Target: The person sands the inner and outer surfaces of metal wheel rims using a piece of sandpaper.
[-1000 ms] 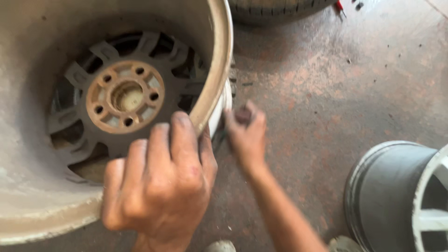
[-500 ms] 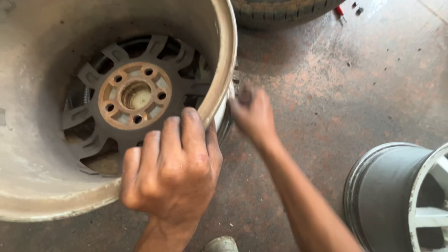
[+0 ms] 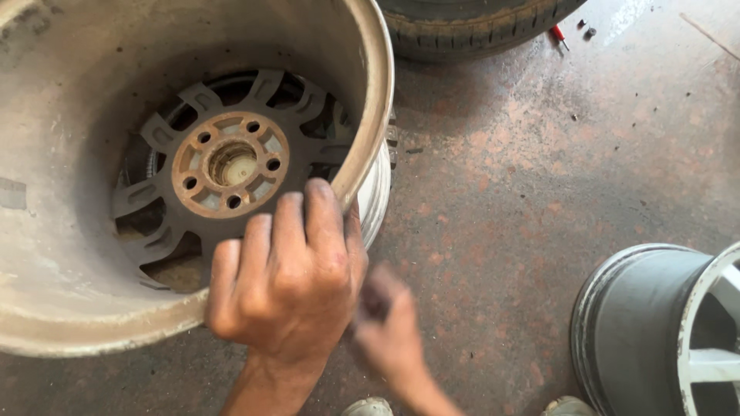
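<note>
A dirty alloy wheel rim (image 3: 46,308) lies on its side, its open barrel facing me, with a rusty hub (image 3: 231,163) and dark spokes deep inside. My left hand (image 3: 289,281) grips the rim's near lip at its lower right, fingers curled over the edge. My right hand (image 3: 389,323) is just right of and below it, outside the rim and above the floor. It is motion-blurred with its fingers curled. Whether it holds anything is unclear.
A second silver rim (image 3: 647,323) stands at the lower right. A tyre (image 3: 478,27) lies at the top, with a small red tool (image 3: 560,36) beside it. The floor is stained concrete. The toes of two shoes (image 3: 368,407) show at the bottom edge.
My right hand has dropped from beside the rim's right edge down towards me, below the left hand. The left hand keeps its grip on the lip. The view has shifted slightly.
</note>
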